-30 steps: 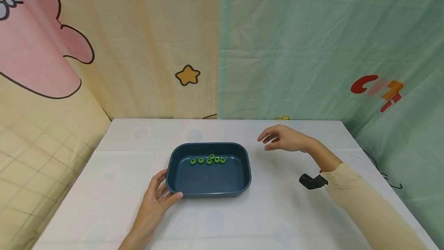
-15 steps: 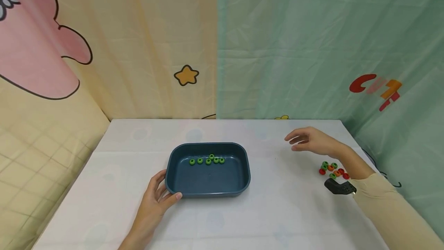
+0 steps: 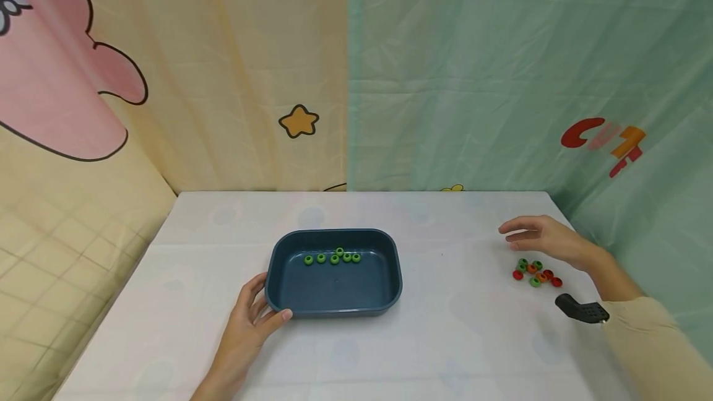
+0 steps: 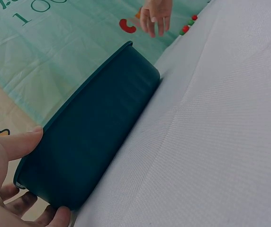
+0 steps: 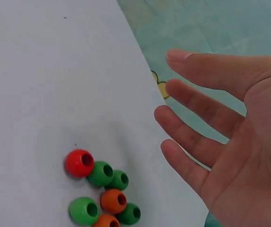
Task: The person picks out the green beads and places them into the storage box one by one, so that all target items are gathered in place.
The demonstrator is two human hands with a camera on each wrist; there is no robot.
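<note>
A dark blue rectangular tray (image 3: 334,293) stands on the white table, with several green beads (image 3: 335,259) lying in its far half. My left hand (image 3: 241,333) grips its near left corner. In the left wrist view the thumb lies at the tray's rim and the other fingers sit around its end. Over the right side of the table hovers my right hand (image 3: 548,243), fingers loosely extended and holding nothing. Below it is a cluster of red, orange and green beads (image 3: 535,282). The right wrist view shows round holes in them, including a red bead (image 5: 78,163).
A white cloth (image 3: 434,339) covers the table. Printed curtains (image 3: 445,79) hang behind and beside it. A black device (image 3: 582,310) is fixed at the right sleeve (image 3: 652,339).
My right hand has moved right from near the tray to above the bead cluster, which its arm hid at first. The left hand and the tray have stayed in place.
</note>
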